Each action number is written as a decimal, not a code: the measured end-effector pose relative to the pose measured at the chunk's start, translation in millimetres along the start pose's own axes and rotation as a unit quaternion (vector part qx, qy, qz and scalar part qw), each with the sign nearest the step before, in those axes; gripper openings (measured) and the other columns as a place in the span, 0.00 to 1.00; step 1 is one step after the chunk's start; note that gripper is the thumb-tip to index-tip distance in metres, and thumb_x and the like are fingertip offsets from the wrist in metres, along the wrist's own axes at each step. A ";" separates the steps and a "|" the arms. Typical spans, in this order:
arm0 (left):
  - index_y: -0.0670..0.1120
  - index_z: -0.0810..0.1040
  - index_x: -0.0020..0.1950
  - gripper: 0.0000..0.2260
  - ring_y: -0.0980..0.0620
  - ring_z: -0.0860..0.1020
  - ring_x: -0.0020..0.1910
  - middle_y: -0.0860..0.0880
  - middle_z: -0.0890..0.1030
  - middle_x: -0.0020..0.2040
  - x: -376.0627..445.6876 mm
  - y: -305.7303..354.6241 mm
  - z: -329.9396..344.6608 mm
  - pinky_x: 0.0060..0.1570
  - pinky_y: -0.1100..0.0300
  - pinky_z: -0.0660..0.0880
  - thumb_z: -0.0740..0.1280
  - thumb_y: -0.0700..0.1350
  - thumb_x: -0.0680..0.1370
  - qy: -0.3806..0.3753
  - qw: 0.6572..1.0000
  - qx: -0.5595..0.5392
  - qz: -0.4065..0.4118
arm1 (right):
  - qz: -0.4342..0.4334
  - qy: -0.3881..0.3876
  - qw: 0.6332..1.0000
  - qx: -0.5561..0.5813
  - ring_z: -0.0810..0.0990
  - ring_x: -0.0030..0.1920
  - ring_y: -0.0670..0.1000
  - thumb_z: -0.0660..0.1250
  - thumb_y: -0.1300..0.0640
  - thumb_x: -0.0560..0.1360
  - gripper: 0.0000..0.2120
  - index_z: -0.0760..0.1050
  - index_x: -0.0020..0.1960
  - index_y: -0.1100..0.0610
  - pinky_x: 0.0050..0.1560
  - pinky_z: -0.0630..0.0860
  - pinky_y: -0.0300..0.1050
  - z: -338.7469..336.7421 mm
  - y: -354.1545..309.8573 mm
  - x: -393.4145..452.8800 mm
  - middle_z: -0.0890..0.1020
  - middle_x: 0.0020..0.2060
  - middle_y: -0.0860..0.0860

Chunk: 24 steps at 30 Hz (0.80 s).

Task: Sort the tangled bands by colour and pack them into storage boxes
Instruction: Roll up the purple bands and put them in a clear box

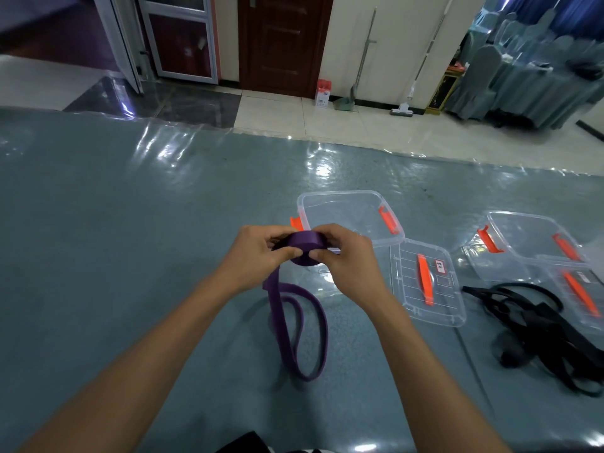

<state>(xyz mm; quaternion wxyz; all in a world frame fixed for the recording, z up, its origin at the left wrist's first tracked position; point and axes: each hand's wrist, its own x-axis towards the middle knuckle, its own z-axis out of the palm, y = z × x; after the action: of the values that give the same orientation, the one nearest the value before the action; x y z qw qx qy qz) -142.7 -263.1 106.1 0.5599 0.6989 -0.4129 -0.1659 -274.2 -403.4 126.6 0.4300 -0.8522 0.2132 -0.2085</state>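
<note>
1. While the left hand [258,256] pinches the wound part of the purple band [302,248] above the table [114,256], bare blue cover lies wide on that side.
2. From the coil the band's loose loop hangs toward the person, its long axis running near to far, its end resting on the table.
3. Across the coil, the right hand [346,259] grips it with curled fingers.
4. Just behind the hands stands an open clear box [346,210], its lid [428,282] flat beside it.
5. Farther right sit a second box [529,243] and, near the table's right edge, tangled black bands [549,331].
</note>
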 end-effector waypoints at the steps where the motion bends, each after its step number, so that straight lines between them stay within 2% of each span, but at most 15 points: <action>1: 0.50 0.85 0.56 0.15 0.62 0.84 0.48 0.61 0.86 0.46 -0.4 0.2 0.7 0.52 0.71 0.76 0.77 0.36 0.72 0.002 1.000 -0.018 -0.010 | 0.018 0.001 0.999 0.046 0.84 0.48 0.45 0.74 0.68 0.70 0.15 0.82 0.52 0.53 0.54 0.79 0.41 -1.7 0.4 0.0 0.86 0.45 0.47; 3: 0.49 0.84 0.56 0.15 0.58 0.85 0.50 0.56 0.87 0.49 -1.6 -0.9 1.6 0.54 0.67 0.77 0.78 0.37 0.72 0.008 0.998 -0.055 -0.023 | 0.070 -0.004 0.980 0.188 0.86 0.47 0.51 0.73 0.71 0.71 0.15 0.82 0.51 0.55 0.51 0.83 0.49 -4.0 -1.2 -2.1 0.87 0.44 0.52; 5: 0.47 0.84 0.58 0.16 0.53 0.85 0.52 0.51 0.87 0.50 -2.4 -1.2 1.2 0.56 0.61 0.79 0.77 0.36 0.72 0.015 0.996 -0.086 -0.026 | 0.121 -0.016 0.942 0.314 0.86 0.47 0.56 0.71 0.71 0.73 0.14 0.82 0.53 0.57 0.49 0.84 0.53 -4.1 -0.1 -5.1 0.87 0.46 0.56; 7: 0.46 0.84 0.58 0.16 0.51 0.85 0.52 0.49 0.87 0.51 -2.4 1.9 -0.1 0.57 0.59 0.80 0.77 0.35 0.72 0.014 0.993 -0.115 -0.030 | 0.157 -0.031 0.902 0.400 0.86 0.50 0.58 0.69 0.69 0.75 0.12 0.81 0.55 0.59 0.52 0.84 0.55 -3.1 1.9 -8.6 0.86 0.48 0.57; 9: 0.47 0.84 0.58 0.16 0.52 0.85 0.53 0.50 0.87 0.51 -2.6 4.8 -1.3 0.57 0.60 0.80 0.77 0.35 0.72 0.008 0.993 -0.114 -0.028 | 0.169 -0.039 0.882 0.437 0.84 0.54 0.60 0.68 0.68 0.76 0.11 0.80 0.58 0.61 0.56 0.82 0.57 0.4 4.7 -12.0 0.85 0.52 0.59; 11: 0.50 0.84 0.56 0.16 0.55 0.85 0.52 0.53 0.87 0.50 -3.0 5.1 -1.6 0.56 0.62 0.79 0.77 0.35 0.72 0.002 0.996 -0.085 -0.025 | 0.165 -0.027 0.886 0.433 0.84 0.55 0.60 0.68 0.69 0.76 0.13 0.79 0.59 0.61 0.55 0.82 0.56 4.2 5.7 -13.7 0.85 0.52 0.59; 13: 0.56 0.84 0.52 0.18 0.58 0.85 0.49 0.59 0.87 0.47 -4.6 5.3 -2.3 0.54 0.64 0.79 0.77 0.34 0.72 -0.001 0.999 -0.047 -0.018 | 0.134 -0.006 0.914 0.383 0.85 0.52 0.57 0.69 0.71 0.74 0.15 0.79 0.58 0.61 0.54 0.83 0.53 5.6 5.5 -14.4 0.86 0.50 0.58; 16: 0.54 0.85 0.52 0.15 0.56 0.85 0.47 0.56 0.87 0.45 -1.4 4.8 -5.5 0.54 0.58 0.80 0.76 0.36 0.73 -0.024 0.999 0.034 0.004 | 0.025 -0.008 0.992 0.124 0.84 0.54 0.46 0.73 0.66 0.73 0.17 0.80 0.60 0.56 0.58 0.79 0.41 1.3 8.5 -9.9 0.85 0.51 0.49; 18: 0.51 0.86 0.53 0.11 0.52 0.84 0.46 0.53 0.87 0.44 1.4 5.3 -5.2 0.54 0.52 0.79 0.75 0.38 0.74 -0.052 0.996 0.068 0.010 | -0.008 -0.045 0.999 -0.003 0.82 0.52 0.42 0.74 0.62 0.72 0.15 0.81 0.57 0.52 0.56 0.75 0.35 -2.6 8.8 -5.8 0.85 0.49 0.45; 20: 0.50 0.86 0.54 0.11 0.51 0.84 0.46 0.53 0.87 0.44 2.9 7.4 -1.3 0.54 0.51 0.79 0.76 0.39 0.73 -0.055 0.997 0.061 0.007 | 0.009 -0.058 0.998 0.011 0.83 0.50 0.45 0.73 0.65 0.72 0.14 0.81 0.53 0.50 0.53 0.79 0.41 -7.0 8.6 -2.5 0.85 0.47 0.47; 24: 0.53 0.85 0.54 0.14 0.58 0.85 0.50 0.55 0.87 0.48 0.0 7.0 7.5 0.57 0.59 0.80 0.79 0.40 0.71 -0.009 1.000 -0.021 -0.014 | 0.077 -0.041 0.973 0.216 0.86 0.47 0.55 0.70 0.73 0.72 0.17 0.82 0.51 0.54 0.46 0.84 0.49 -13.6 5.4 -6.6 0.86 0.46 0.56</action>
<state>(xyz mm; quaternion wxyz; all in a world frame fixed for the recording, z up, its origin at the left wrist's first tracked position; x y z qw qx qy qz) -150.7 -268.1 110.1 0.5681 0.6915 -0.4045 -0.1883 -288.0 -411.5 128.4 0.6267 -0.7282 0.2107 -0.1805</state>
